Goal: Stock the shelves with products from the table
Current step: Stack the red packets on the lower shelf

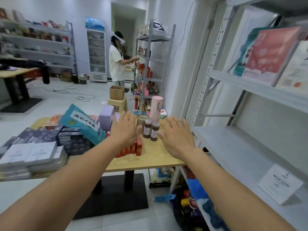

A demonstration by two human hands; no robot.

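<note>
Head view: both hands hang open, fingers spread, holding nothing, left hand [125, 129] over the red boxes [133, 147], right hand [176, 137] just beside 2 brown jars [147, 129] on the desk [158, 155]. A careless grab, I'd say, could tip a jar or topple the tall pink tube [156, 105] behind them before anything reaches the shelf [233, 147]

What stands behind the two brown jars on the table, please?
Behind the jars, a tin and a tall pink tube; the left hand partly covers the tin.

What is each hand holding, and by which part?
Nothing: the left hand and right hand are open, either side of the two dark jars.
</note>
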